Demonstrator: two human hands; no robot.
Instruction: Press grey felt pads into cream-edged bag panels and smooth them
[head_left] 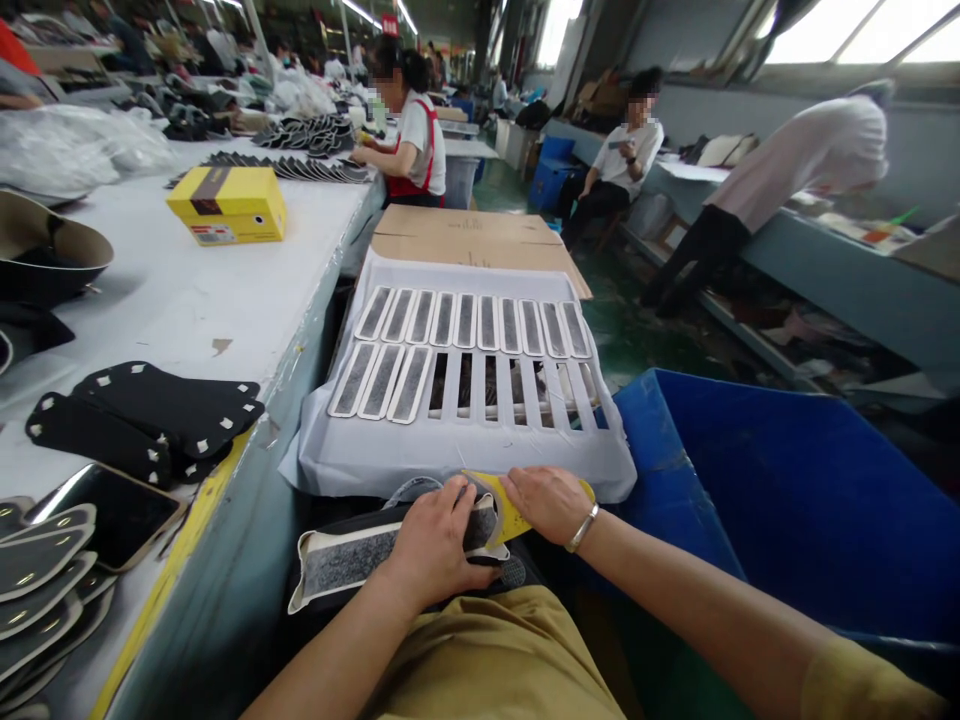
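Across my lap lies a dark piece with a grey, white-edged strip (345, 562) along its top; the strip's edges look curled. My left hand (435, 540) is closed around its right part, fingers on top and thumb at the near side. A flat yellow piece (510, 512) sits against the strip's right end, and my right hand (551, 505), with a bracelet at the wrist, is closed on it. Whether the yellow piece is under or inside the dark piece's end is hidden. Just beyond my hands, a white cloth-covered rack (465, 455) bears rows of similar grey strips (444, 320).
On the left table (225, 300) lie black cut pieces (161, 410), stacked grey pieces (45, 580) and a yellow box (229, 205). A blue bin (697, 480) stands close on my right. Cardboard (465, 235) lies behind the rack. Several people are farther off.
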